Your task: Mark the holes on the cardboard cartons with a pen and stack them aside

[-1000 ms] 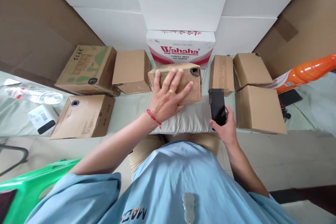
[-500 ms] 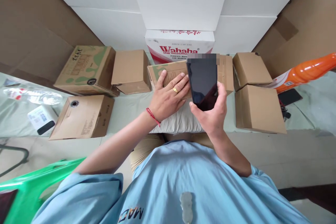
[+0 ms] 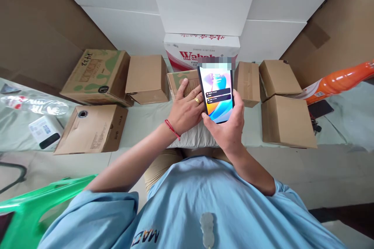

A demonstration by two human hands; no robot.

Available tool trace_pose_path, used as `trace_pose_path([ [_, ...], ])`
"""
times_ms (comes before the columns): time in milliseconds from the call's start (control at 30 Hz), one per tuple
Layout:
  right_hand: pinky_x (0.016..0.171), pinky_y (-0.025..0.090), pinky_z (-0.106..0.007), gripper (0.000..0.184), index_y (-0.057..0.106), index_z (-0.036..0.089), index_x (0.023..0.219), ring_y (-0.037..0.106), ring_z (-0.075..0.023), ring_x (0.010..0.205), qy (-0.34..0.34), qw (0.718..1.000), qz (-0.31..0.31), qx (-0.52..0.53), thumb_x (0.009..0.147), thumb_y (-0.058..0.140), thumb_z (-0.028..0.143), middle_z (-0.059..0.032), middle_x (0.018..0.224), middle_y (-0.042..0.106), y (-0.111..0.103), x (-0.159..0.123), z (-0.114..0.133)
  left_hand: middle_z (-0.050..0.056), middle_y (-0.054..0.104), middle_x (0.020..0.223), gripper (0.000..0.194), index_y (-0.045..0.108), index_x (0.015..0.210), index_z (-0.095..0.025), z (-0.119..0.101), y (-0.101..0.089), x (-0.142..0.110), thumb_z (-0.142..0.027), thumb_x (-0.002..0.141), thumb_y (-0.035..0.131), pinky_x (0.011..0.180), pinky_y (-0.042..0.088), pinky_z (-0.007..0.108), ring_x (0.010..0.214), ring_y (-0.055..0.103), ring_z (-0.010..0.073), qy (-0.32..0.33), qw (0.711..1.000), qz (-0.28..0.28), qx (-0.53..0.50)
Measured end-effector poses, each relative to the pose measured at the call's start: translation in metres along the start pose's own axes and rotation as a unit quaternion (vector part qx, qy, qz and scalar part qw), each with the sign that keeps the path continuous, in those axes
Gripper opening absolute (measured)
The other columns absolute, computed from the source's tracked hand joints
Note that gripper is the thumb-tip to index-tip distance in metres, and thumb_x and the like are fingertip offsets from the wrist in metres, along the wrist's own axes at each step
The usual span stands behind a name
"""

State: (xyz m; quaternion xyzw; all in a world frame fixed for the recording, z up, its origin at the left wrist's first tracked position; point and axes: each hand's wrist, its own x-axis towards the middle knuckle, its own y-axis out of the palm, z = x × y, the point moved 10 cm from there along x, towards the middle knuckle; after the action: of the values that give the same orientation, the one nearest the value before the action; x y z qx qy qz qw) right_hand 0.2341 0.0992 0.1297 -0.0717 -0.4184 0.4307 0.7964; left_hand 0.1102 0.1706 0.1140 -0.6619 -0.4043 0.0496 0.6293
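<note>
My right hand (image 3: pixel 226 124) grips a smartphone (image 3: pixel 217 93) by its lower edges, screen facing me. The screen is lit, with a colourful wallpaper and two dark notification bars; its top edge is pixelated. My left hand (image 3: pixel 187 109), wearing a gold ring and a red string bracelet, lies flat on a small cardboard box (image 3: pixel 175 79) with green print. Its fingers are outstretched, and the fingertips go out of sight behind the phone. Much of that box is hidden by the hand and the phone. Behind it stands a white and red Wahaha carton (image 3: pixel 172 44).
On the cloth-covered table several cardboard boxes stand left, such as a green-printed box (image 3: pixel 96 72), and right, such as a plain box (image 3: pixel 288 120). A clear plastic bottle (image 3: pixel 37 105) and white device (image 3: pixel 45 131) lie left. An orange bottle (image 3: pixel 339 81) leans at right. A green stool (image 3: pixel 32 206) stands lower left.
The phone's screen has gone from dark to lit. My right hand has shifted the phone slightly left, nearer my left hand. My left hand stays on the box.
</note>
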Motion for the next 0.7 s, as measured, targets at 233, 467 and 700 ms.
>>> trace_pose_path([
  [233, 0.112, 0.060, -0.058, 0.095, 0.035, 0.021, 0.163, 0.067, -0.0374, 0.135, 0.026, 0.999, -0.004, 0.033, 0.087, 0.082, 0.053, -0.0207, 0.151, 0.060, -0.005, -0.001, -0.010, 0.013, 0.055, 0.174, 0.044, 0.066, 0.153, -0.031, -0.003, -0.002, -0.008, -0.031, 0.109, 0.063, 0.144, 0.009, 0.066, 0.170, 0.040, 0.0334, 0.014, 0.999, -0.017, 0.026],
  [467, 0.104, 0.062, -0.051, 0.103, 0.038, 0.019, 0.162, 0.076, -0.0325, 0.117, 0.165, 0.984, -0.049, 0.042, 0.080, 0.083, 0.063, -0.0188, 0.142, 0.068, -0.042, -0.028, -0.087, 0.012, 0.006, 0.192, 0.096, 0.044, 0.171, -0.037, 0.011, -0.018, -0.020, -0.045, 0.087, 0.091, 0.136, -0.001, 0.079, 0.176, 0.005, 0.0510, -0.078, 0.994, -0.034, 0.073],
  [700, 0.115, 0.054, -0.060, 0.104, 0.050, 0.013, 0.157, 0.069, -0.0421, 0.131, 0.328, 0.935, 0.084, -0.105, 0.069, 0.084, 0.057, -0.0238, 0.145, 0.067, -0.050, -0.100, -0.169, 0.014, 0.019, 0.190, 0.090, 0.050, 0.166, -0.041, 0.024, -0.028, -0.022, -0.031, 0.085, 0.088, 0.133, 0.005, 0.080, 0.171, 0.027, 0.0520, -0.127, 0.988, -0.035, 0.083],
])
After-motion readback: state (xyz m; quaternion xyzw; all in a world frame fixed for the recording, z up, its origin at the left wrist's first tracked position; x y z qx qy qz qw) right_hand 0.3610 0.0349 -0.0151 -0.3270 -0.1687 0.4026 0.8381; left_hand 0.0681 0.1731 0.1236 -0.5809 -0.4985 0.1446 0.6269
